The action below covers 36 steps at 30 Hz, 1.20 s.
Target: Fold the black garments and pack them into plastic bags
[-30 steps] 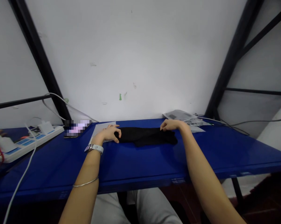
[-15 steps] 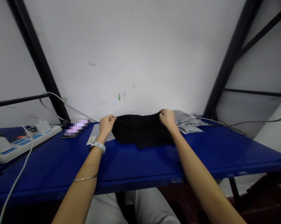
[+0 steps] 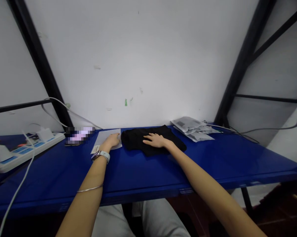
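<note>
The right hand (image 3: 156, 140) is lying palm down on top of a black cloth (image 3: 136, 140), fully open with its fingers spread, pressing flat and gripping nothing. The left hand (image 3: 111, 141) is resting on a white sheet of paper (image 3: 106, 140), its fingers together and pointing toward the cloth, and it seems to be holding nothing. Its fingertips are stopping just beside the cloth's left edge, though the exact gap is hard to judge.

The cloth is lying folded in a low, dark bundle near the back edge of a blue table (image 3: 138, 171), between the paper and a stack of plastic packets (image 3: 191, 130). Its long axis is running left to right, roughly along the table edge, with one corner pointing down and to the right. Its folds are hard to make out against the black.

A watch (image 3: 100, 156) and a thin bangle (image 3: 90, 188) are circling the left wrist and forearm. Farther left, a blurred phone (image 3: 79, 135) is lying by the wall (image 3: 138, 59), and a power strip (image 3: 27, 153) is sitting near the table's left end, with a white cable (image 3: 17, 187) trailing down over the front edge
</note>
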### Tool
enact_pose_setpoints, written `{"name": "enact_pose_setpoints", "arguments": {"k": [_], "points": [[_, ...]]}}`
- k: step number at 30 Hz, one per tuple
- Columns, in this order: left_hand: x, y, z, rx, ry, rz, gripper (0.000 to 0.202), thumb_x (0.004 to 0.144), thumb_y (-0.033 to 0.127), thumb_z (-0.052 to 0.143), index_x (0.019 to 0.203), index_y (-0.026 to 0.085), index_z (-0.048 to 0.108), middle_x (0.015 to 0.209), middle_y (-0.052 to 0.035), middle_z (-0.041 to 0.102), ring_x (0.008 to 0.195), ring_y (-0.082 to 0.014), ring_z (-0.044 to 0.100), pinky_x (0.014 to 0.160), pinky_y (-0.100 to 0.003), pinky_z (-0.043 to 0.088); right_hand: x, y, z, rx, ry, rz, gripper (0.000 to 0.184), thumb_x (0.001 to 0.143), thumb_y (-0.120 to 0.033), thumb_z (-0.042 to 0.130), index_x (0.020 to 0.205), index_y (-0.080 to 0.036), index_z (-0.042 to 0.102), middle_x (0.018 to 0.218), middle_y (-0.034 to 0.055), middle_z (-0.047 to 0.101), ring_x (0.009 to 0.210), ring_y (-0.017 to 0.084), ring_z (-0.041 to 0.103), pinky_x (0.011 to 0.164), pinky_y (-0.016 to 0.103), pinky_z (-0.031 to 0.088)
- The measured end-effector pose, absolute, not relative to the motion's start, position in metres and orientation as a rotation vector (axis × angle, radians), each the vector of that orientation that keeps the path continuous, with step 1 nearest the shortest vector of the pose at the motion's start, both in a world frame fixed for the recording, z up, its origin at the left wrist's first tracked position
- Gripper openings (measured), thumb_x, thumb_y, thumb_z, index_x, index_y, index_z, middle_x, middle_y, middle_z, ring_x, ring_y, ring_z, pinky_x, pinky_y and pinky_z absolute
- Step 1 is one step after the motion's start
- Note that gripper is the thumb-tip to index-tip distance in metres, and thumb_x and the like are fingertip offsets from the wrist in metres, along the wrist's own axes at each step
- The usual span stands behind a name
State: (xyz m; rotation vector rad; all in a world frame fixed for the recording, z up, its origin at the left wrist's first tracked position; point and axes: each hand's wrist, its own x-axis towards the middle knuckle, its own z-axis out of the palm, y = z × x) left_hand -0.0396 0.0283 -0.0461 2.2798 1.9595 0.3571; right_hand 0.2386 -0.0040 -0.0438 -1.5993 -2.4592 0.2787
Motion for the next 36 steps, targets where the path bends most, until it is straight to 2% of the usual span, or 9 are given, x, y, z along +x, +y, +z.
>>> {"name": "enact_pose_setpoints", "arguments": {"k": [4, 9, 13, 15, 17, 22, 26, 30, 36], "points": [[-0.046, 0.027, -0.044, 2.279, 1.953, 0.287, 0.02, 0.074, 0.025, 0.052, 0.085, 0.019, 0.068, 0.1, -0.0107, 0.073, 0.1, -0.0264, 0.065, 0.085, -0.031, 0.047, 0.234, 0.003, -0.064, -1.771, -2.394, 0.322, 0.071, 0.087, -0.071, 0.026, 0.147, -0.032, 0.029, 0.157, 0.0077, 0.014, 0.142, 0.039, 0.007, 0.11, 0.058, 0.01], [-0.052, 0.023, -0.039, 2.268, 2.01, 0.288, 0.015, 0.072, 0.035, 0.056, 0.07, 0.021, 0.061, 0.083, -0.0062, 0.072, 0.087, -0.0237, 0.066, 0.074, -0.028, 0.047, 0.233, 0.01, -0.066, -1.739, -2.278, 0.262, 0.067, 0.092, -0.064, 0.021, 0.148, -0.029, 0.026, 0.156, 0.0099, 0.019, 0.143, 0.034, 0.012, 0.112, 0.054, 0.011], [-0.054, 0.022, -0.04, 2.273, 2.05, 0.271, 0.005, 0.069, 0.021, 0.055, 0.072, 0.02, 0.059, 0.086, -0.0068, 0.072, 0.086, -0.0225, 0.065, 0.072, -0.027, 0.046, 0.248, 0.005, -0.04, -1.766, -2.068, -0.141, 0.057, 0.094, -0.037, 0.038, 0.147, -0.017, 0.029, 0.151, 0.0163, 0.03, 0.14, 0.033, 0.022, 0.112, 0.054, 0.009], [-0.053, 0.022, -0.039, 2.268, 2.05, 0.253, 0.006, 0.069, 0.02, 0.054, 0.073, 0.02, 0.058, 0.087, -0.0073, 0.072, 0.086, -0.0226, 0.066, 0.071, -0.026, 0.046, 0.269, 0.0, -0.025, -1.838, -1.929, -0.416, 0.058, 0.087, -0.018, 0.045, 0.144, -0.017, 0.035, 0.149, 0.0154, 0.033, 0.14, 0.035, 0.018, 0.111, 0.058, 0.004], [-0.053, 0.021, -0.038, 2.264, 2.042, 0.251, 0.011, 0.07, 0.02, 0.054, 0.079, 0.02, 0.059, 0.089, -0.0071, 0.072, 0.088, -0.0224, 0.066, 0.072, -0.026, 0.046, 0.296, -0.004, -0.016, -1.952, -1.769, -0.565, 0.059, 0.081, -0.01, 0.047, 0.14, -0.02, 0.042, 0.147, 0.013, 0.036, 0.141, 0.039, 0.012, 0.107, 0.064, 0.0], [-0.053, 0.02, -0.035, 2.25, 2.024, 0.308, 0.033, 0.076, 0.034, 0.053, 0.104, 0.018, 0.059, 0.109, -0.0117, 0.068, 0.102, -0.0244, 0.063, 0.08, -0.028, 0.046, 0.351, -0.007, -0.02, -2.274, -1.54, -0.383, 0.049, 0.081, -0.01, 0.046, 0.128, -0.022, 0.057, 0.144, 0.0111, 0.041, 0.139, 0.039, 0.015, 0.103, 0.065, 0.014], [-0.054, 0.022, -0.038, 2.243, 2.025, 0.382, 0.031, 0.075, 0.036, 0.055, 0.102, 0.021, 0.06, 0.11, -0.0097, 0.068, 0.104, -0.0258, 0.062, 0.083, -0.031, 0.046, 0.356, -0.01, -0.017, -2.219, -1.469, -0.347, 0.042, 0.085, -0.009, 0.039, 0.116, -0.021, 0.065, 0.122, 0.0147, 0.061, 0.128, 0.034, 0.038, 0.099, 0.054, 0.024], [-0.05, 0.021, -0.04, 2.276, 1.977, 0.523, 0.025, 0.074, 0.032, 0.056, 0.096, 0.022, 0.062, 0.103, -0.0079, 0.069, 0.104, -0.0263, 0.061, 0.087, -0.034, 0.045, 0.337, -0.02, 0.006, -2.132, -1.367, -0.356, 0.043, 0.089, -0.013, 0.035, 0.124, -0.019, 0.06, 0.11, 0.0189, 0.066, 0.107, 0.032, 0.056, 0.094, 0.048, 0.029], [-0.018, 0.007, -0.031, 2.409, 1.404, 0.809, 0.029, 0.082, 0.034, 0.051, 0.104, 0.019, 0.062, 0.118, -0.0083, 0.063, 0.114, -0.0235, 0.056, 0.101, -0.035, 0.039, 0.288, -0.034, 0.022, -1.702, -1.354, -0.202, 0.048, 0.095, -0.026, 0.026, 0.135, -0.016, 0.05, 0.121, 0.0155, 0.062, 0.114, 0.031, 0.054, 0.086, 0.034, 0.041]]}}
